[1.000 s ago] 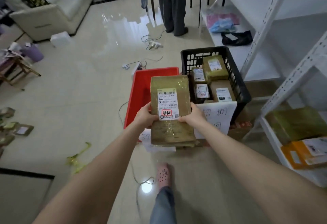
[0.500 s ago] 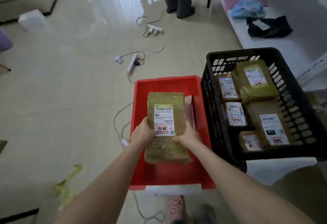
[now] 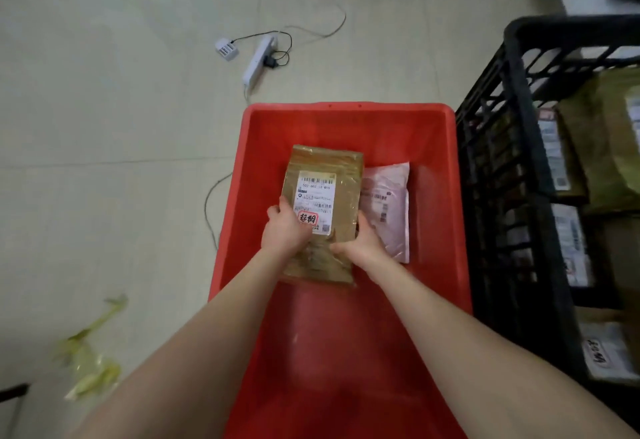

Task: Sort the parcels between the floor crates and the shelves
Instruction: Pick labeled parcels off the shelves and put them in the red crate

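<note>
Left hand [image 3: 284,230] and right hand [image 3: 360,243] grip the brown parcel [image 3: 323,164] by its long edges, fingers curled round; its labelled end juts beyond them, low inside the red crate [image 3: 346,110], beside a pink mailer [image 3: 389,203]

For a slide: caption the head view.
Left hand and right hand hold a brown parcel in the red crate, beside a pink mailer.

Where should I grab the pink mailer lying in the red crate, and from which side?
Probably pinch the pink mailer at its right long edge, coming down from the right. It lies flat in the red crate; its left edge is hidden by the brown parcel held by the left hand and right hand, while bare crate floor shows along its right.
</note>
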`<action>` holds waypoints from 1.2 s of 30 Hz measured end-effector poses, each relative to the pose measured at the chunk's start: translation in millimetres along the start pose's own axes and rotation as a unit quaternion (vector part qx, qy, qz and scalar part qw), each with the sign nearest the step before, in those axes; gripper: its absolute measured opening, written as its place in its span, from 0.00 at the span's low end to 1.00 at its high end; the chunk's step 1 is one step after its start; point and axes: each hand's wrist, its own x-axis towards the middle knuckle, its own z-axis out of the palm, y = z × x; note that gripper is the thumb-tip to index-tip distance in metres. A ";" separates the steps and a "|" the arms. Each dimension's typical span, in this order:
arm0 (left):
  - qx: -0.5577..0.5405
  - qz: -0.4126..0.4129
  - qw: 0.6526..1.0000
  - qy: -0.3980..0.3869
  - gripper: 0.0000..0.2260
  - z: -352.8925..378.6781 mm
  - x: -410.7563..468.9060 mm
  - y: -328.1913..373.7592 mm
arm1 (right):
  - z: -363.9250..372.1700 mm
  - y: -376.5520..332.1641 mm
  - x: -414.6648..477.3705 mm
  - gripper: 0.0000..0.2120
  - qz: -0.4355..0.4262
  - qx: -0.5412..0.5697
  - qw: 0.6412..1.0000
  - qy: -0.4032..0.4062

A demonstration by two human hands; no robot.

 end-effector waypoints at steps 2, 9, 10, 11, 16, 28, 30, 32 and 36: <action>0.034 0.026 0.999 -0.014 0.38 8.6 4.9 -8.1 | 4.7 4.9 4.5 0.39 -0.015 0.000 1.000 -0.014; 0.299 0.230 0.924 -0.064 0.47 55.9 -28.0 -28.7 | -4.5 27.6 -15.8 0.38 0.019 -0.197 0.979 0.050; 0.321 0.241 0.913 -0.075 0.46 62.0 -28.7 -27.3 | -6.7 30.6 -16.6 0.37 0.034 -0.225 0.972 0.053; 0.334 0.246 0.907 -0.081 0.45 67.0 -28.2 -24.9 | -8.4 34.0 -16.6 0.37 0.046 -0.243 0.967 0.051; 0.335 0.214 0.915 -0.076 0.40 73.5 -17.3 -16.2 | -15.4 45.3 -14.9 0.38 0.067 -0.283 0.956 0.030; 0.396 0.228 0.886 -0.076 0.53 27.6 -82.0 20.4 | -51.3 -6.2 -88.7 0.40 0.019 -0.355 0.934 0.029; 0.405 0.245 0.878 -0.068 0.53 15.4 -98.0 29.6 | -56.2 -16.1 -109.3 0.40 0.012 -0.358 0.933 0.032; 0.413 0.267 0.868 -0.061 0.52 2.7 -115.2 38.4 | -61.2 -23.8 -132.6 0.40 0.002 -0.362 0.931 0.037; 0.426 0.313 0.847 -0.052 0.50 -22.8 -155.4 53.0 | -69.9 -34.6 -189.0 0.39 -0.013 -0.372 0.925 0.070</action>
